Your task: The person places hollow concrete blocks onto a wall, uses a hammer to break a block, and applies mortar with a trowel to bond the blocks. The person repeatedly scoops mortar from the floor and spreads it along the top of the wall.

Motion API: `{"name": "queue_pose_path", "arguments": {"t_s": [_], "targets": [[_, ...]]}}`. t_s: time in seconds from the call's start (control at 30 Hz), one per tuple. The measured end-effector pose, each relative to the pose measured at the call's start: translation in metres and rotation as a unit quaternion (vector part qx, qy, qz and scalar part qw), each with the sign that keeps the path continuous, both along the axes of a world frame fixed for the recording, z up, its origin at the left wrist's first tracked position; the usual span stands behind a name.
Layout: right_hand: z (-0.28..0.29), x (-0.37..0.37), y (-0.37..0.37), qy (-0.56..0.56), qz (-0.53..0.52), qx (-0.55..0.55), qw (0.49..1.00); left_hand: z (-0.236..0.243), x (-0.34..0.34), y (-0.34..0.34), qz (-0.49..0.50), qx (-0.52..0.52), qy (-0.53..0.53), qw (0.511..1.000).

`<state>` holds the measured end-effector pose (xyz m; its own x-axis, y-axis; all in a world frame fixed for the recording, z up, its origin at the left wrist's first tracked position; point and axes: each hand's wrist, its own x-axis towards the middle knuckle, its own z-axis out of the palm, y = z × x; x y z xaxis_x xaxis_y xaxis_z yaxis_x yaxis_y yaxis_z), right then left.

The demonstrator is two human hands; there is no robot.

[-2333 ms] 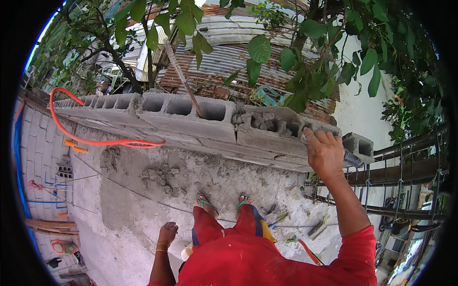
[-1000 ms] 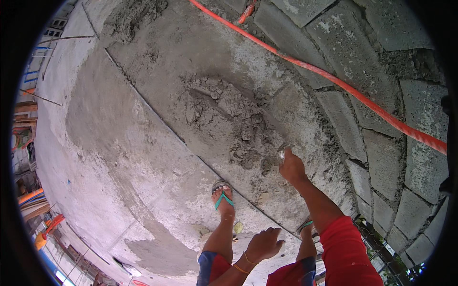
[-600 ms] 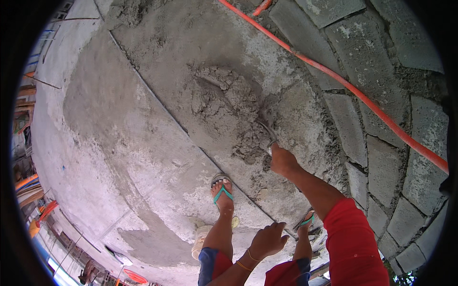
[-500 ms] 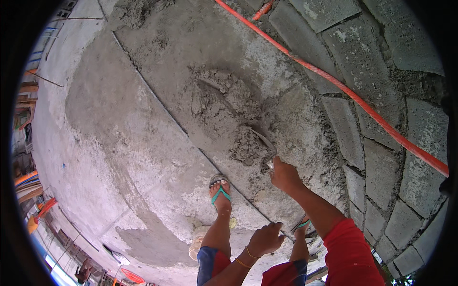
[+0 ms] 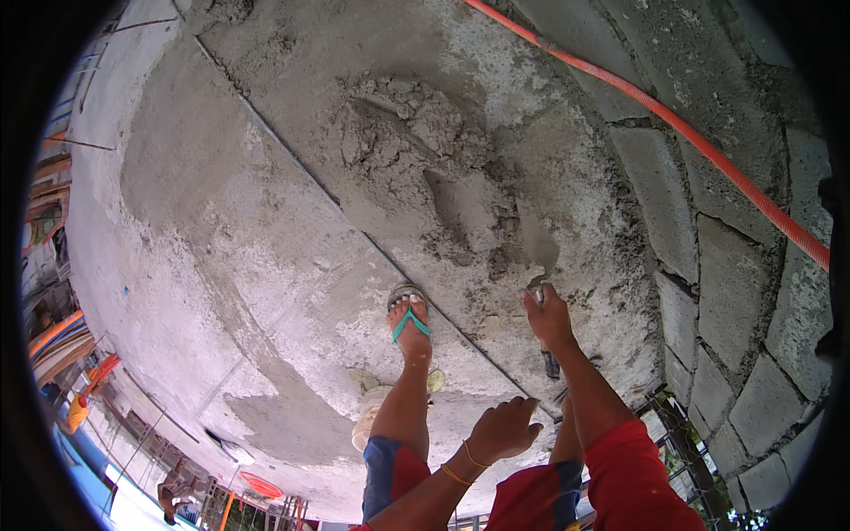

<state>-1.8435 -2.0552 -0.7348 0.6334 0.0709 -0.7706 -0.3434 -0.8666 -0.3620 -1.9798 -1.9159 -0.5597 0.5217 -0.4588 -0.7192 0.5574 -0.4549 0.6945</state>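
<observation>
My right hand (image 5: 551,320) is closed round the handle of a trowel (image 5: 537,243). Its mortar-smeared blade points away from me, low at the near right edge of a mound of wet grey mortar (image 5: 398,137). A smooth, scooped hollow (image 5: 452,208) shows in the mound's near side. Loosely curled, my left hand (image 5: 503,431) hangs over my right leg with no tool showing in it; its palm side is hidden. Close beyond its fingers runs the near end of a thin metal rod (image 5: 390,259), lying diagonally over the rough concrete floor.
An orange corrugated hose (image 5: 673,124) crosses the grey concrete blocks (image 5: 655,190) on the right. My left foot, in a green-strapped flip-flop (image 5: 410,320), stands beside the rod. A pale bucket (image 5: 367,420) sits by that leg. Boards and pipes line the far left.
My right hand has drawn the trowel nearer and rightward, out of the mortar. A smooth hollow now shows there. My left hand has shifted slightly nearer and my view has tilted.
</observation>
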Motion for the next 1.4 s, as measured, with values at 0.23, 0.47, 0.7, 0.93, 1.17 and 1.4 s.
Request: {"name": "queue_pose_path", "arguments": {"t_s": [0.23,0.47,0.7,0.93,1.17,1.4], "targets": [[-0.074,-0.023,0.068,-0.031,0.021,-0.033,0.999,0.002,0.005,0.004,-0.116,-0.006,0.063,0.991],[-0.018,-0.114,-0.028,0.067,-0.163,0.016,0.984,0.01,0.011,0.006,-0.184,-0.02,0.075,0.98],[-0.097,-0.022,0.103,0.175,-0.362,0.305,0.863,0.005,-0.002,0.016,-0.17,0.0,0.061,0.984],[-0.064,0.002,0.1,-0.123,-0.111,0.089,0.982,0.006,-0.002,0.017,-0.128,0.005,0.073,0.989],[-0.001,0.021,0.111,-0.059,-0.063,0.113,0.99,0.002,-0.002,0.013,-0.123,-0.009,0.087,0.989],[-0.05,0.011,0.086,0.037,-0.106,0.096,0.989,-0.001,0.005,0.019,-0.129,0.027,0.084,0.988]]}}
